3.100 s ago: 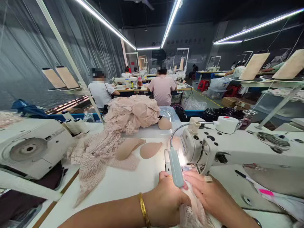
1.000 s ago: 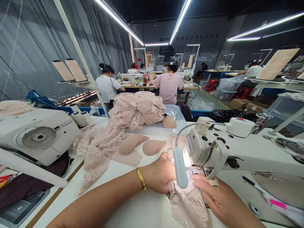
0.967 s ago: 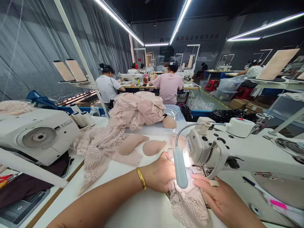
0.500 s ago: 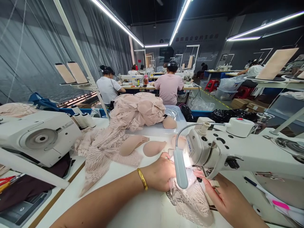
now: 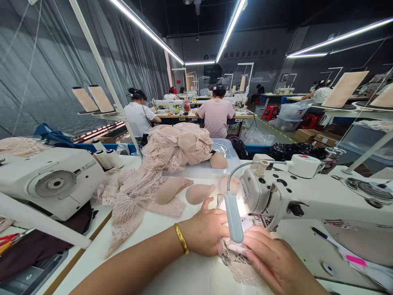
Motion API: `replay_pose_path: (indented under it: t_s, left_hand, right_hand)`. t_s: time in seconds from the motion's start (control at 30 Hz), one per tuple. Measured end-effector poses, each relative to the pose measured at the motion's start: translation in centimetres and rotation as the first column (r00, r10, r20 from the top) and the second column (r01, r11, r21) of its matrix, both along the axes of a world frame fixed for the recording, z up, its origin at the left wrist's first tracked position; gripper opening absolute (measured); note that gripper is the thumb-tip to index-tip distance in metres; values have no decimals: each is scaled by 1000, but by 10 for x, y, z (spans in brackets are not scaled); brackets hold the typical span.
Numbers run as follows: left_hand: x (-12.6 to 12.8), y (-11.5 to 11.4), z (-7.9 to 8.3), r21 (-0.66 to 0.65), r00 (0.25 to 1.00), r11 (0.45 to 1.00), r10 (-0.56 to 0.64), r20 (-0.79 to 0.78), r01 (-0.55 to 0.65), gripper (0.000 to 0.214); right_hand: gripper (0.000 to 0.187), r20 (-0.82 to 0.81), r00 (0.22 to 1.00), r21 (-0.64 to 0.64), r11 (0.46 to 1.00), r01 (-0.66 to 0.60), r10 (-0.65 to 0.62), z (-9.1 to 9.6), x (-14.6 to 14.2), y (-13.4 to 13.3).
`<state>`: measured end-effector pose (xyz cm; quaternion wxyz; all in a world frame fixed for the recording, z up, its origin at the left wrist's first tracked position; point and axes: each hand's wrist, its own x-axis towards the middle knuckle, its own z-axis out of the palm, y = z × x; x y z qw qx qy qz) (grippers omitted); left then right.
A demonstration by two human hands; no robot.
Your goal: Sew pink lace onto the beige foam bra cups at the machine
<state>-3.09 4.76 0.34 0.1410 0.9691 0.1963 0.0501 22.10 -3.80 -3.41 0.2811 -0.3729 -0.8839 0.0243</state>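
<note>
Beige openwork lace [image 5: 241, 268], outstretched left fingers [image 5: 222, 229] touching it, right fingers [image 5: 258, 242] atop, grip unclear

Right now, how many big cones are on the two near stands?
4: outer left cone, inner left cone, inner right cone, outer right cone, cut by the picture's edge.

“YIN” shown on the rear wall [image 5: 264, 43], red Chinese characters including “企业” set beside it, partly blurred, “JUKI” printed in blue on the near machine [image 5: 310, 190] and a far machine [image 5: 166, 105], small print on the left machine [image 5: 39, 174] too blurred to be read
</note>
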Motion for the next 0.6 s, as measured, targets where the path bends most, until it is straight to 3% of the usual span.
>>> replay_pose_path:
  t_s: [0.23, 0.37, 0.43, 0.53, 0.6]
  left_hand:
    - [0, 3, -4, 5, 999, 999, -36, 18, 36, 27]
    - [2, -2, -1, 109, 987, 990, 103, -124, -89, 20]
    - [5, -8, -1, 141, 969, 976, 186, -164, -163, 30]
    - [9, -16, -2, 137, 963, 973, 206, -173, -184, 46]
    - [8, -17, -4, 137, 971, 979, 173, -163, -151, 55]
  right_hand:
    - [20, -18, 1000, -55, 998, -5, 4, 0, -2, -2]
    - [25, 7, 1000, 8, 1000, -23, 23, 3, -10, -5]
    - [34, 55, 998, 16, 1000, -20, 19, 1, -16, -4]
    - [5, 120, 991, -40, 997, 60, -55, -9, -20, 0]
    - [23, 136, 985, -72, 990, 117, -107, -16, -15, 3]
